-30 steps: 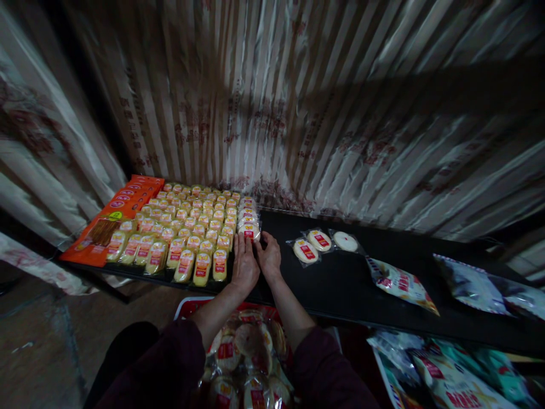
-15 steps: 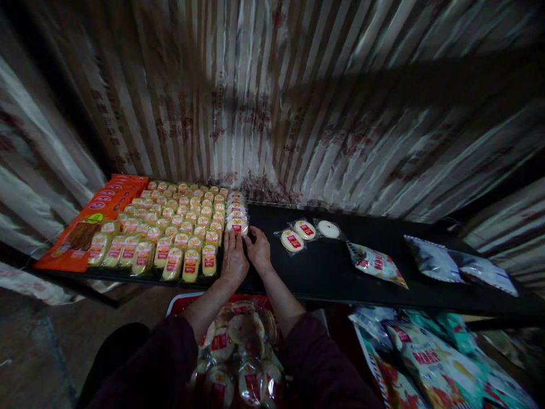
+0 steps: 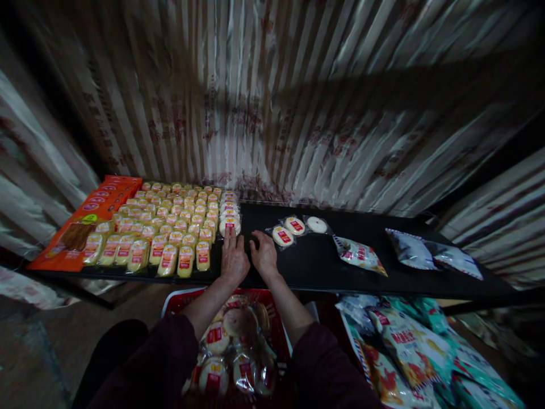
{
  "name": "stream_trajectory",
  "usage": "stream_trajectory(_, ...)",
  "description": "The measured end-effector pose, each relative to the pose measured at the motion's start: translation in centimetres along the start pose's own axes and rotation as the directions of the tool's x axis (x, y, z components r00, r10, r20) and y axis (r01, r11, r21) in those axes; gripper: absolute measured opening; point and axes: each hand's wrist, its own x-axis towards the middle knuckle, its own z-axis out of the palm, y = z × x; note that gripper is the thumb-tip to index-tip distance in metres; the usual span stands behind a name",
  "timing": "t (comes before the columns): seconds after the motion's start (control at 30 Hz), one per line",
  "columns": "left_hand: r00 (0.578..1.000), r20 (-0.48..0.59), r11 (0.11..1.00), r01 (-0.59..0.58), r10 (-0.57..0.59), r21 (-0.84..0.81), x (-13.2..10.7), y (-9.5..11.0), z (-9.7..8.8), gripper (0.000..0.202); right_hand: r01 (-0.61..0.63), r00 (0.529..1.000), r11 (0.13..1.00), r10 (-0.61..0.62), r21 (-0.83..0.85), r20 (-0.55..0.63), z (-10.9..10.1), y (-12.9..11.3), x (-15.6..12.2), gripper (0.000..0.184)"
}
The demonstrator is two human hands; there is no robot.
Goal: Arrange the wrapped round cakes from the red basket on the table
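A column of round, flat cakes in clear wrappers with red labels [image 3: 230, 225] runs back along the black shelf. My left hand [image 3: 235, 264] has its fingers stretched forward, the tips touching the nearest round cake. Close to its right, my right hand [image 3: 264, 255] is over the shelf, fingers loosely bent and apart, holding nothing. Three more wrapped round cakes lie right of it: one with a red label [image 3: 283, 235], another labelled one [image 3: 294, 225] and a plain white one [image 3: 317, 225]. Left of the column stand many rows of small yellow wrapped cakes [image 3: 169, 259].
An orange packet [image 3: 63, 241] lies at the shelf's [image 3: 306, 272] left end. A white-and-red snack bag [image 3: 360, 255] and silvery bags [image 3: 411, 250] lie rightward. Below are a red basket [image 3: 187, 294] of round cakes and several large bags [image 3: 409, 341]. Striped sheeting [image 3: 272, 113] hangs behind.
My right hand has moved away from the round cake column, to the right. My left hand stays at the column's near end. The whole view has shifted slightly.
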Motion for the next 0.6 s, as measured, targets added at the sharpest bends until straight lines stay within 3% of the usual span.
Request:
stream_trajectory(0.2, 0.998, 0.067, 0.999, 0.011, -0.008, -0.053, -0.7, 2.4, 0.6, 0.044, 0.025, 1.0, 0.996, -0.023, -0.089, 0.016, -1.9, 1.1, -0.9, 0.033)
stream_trajectory(0.37, 0.992, 0.129, 0.995, 0.003, 0.011, -0.101, -0.8, 4.0, 1.6, 0.047, -0.117, 0.992, 0.961, 0.102, -0.252, -0.069, -3.6, 3.2, -0.4, 0.04)
stream_trajectory(0.47, 0.988, 0.152, 0.994, 0.007, 0.01, -0.111, -0.8, 4.6, 1.9, 0.048, -0.136, 0.99, 0.945, 0.143, -0.297, 0.003, -4.3, 3.8, -0.4, 0.04)
stream_trajectory(0.6, 0.983, 0.18, 0.994, 0.04, -0.021, -0.105, -1.0, 4.5, 1.9, 0.048, -0.068, 0.993, 0.944, 0.097, -0.322, 0.075, -4.6, 2.5, -2.0, 0.035)
